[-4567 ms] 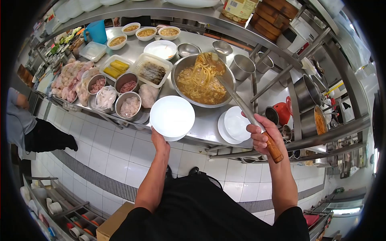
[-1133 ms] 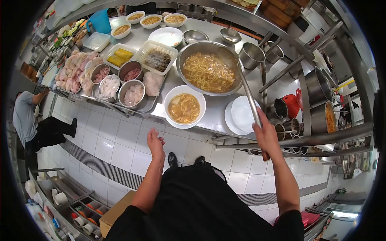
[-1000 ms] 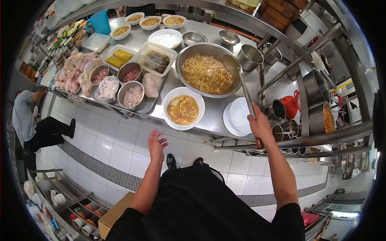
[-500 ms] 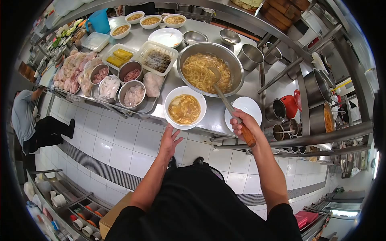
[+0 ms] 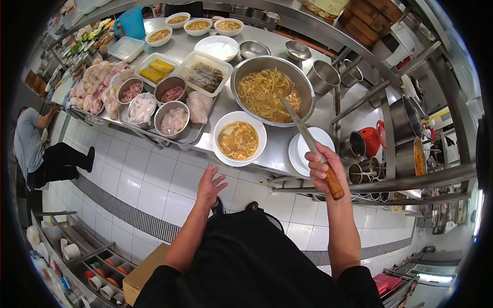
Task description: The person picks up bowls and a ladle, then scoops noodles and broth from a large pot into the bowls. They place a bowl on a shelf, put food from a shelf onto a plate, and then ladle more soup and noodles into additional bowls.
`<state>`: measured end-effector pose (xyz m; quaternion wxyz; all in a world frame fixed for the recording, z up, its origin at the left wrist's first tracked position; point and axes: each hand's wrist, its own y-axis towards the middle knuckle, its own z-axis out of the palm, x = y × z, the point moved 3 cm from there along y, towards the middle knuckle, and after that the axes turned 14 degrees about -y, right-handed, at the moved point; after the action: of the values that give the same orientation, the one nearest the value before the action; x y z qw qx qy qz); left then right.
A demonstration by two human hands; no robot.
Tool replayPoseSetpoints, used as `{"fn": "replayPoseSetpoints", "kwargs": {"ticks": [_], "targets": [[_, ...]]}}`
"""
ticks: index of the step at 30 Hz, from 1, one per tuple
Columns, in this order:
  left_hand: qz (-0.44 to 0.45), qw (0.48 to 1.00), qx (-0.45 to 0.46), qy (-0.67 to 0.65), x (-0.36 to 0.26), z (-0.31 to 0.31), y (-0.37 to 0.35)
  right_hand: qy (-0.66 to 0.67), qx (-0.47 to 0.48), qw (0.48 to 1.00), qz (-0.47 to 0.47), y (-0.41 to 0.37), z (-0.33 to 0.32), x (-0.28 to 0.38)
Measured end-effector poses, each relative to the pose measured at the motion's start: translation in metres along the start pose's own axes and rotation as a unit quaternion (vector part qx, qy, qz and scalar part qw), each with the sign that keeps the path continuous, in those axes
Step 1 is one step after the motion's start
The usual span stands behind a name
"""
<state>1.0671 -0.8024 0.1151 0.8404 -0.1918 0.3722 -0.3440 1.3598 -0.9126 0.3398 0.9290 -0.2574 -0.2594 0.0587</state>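
Our left hand (image 5: 209,186), fingers spread, hangs below the near edge of the worktop (image 5: 277,141); our right hand (image 5: 323,167) clamps the wooden handle of the one ladle (image 5: 300,129). One white bowl (image 5: 239,139) of brown noodle soup sits at that edge; beyond, one steel bowl (image 5: 272,90) holds noodles and the ladle's scoop.

Your ladle (image 5: 300,129) head sunk under noodles (image 5: 262,92), unseen; your right hand (image 5: 323,167) covers part of white plates (image 5: 296,156); person (image 5: 31,149) cut by left edge.

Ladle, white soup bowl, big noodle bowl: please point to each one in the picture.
ladle (image 5: 300,128), head view, middle of its metal shaft.
white soup bowl (image 5: 217,129), head view, left rim.
big noodle bowl (image 5: 306,90), head view, right steel rim.
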Motion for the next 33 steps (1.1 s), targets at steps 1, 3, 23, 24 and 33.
{"fn": "replayPoseSetpoints", "kwargs": {"ticks": [1, 3, 23, 24, 33], "targets": [[-0.001, 1.000, -0.011, -0.002, 0.000, -0.003, 0.000, -0.006, 0.000, 1.000, -0.013, -0.006, 0.004, 0.004], [-0.003, 1.000, -0.019, -0.003, 0.001, -0.009, -0.001, -0.017, -0.002, 1.000, -0.023, -0.017, 0.012, 0.011], [0.014, 0.998, -0.062, 0.001, 0.000, -0.023, -0.002, -0.045, -0.032, 0.998, -0.023, -0.041, -0.004, -0.018], [0.014, 0.998, -0.066, 0.001, 0.000, -0.025, -0.001, -0.048, -0.029, 0.998, -0.026, -0.047, -0.001, -0.018], [0.020, 0.997, -0.069, -0.008, -0.001, -0.028, 0.000, -0.135, -0.028, 0.990, -0.025, -0.101, 0.016, -0.033]]}}
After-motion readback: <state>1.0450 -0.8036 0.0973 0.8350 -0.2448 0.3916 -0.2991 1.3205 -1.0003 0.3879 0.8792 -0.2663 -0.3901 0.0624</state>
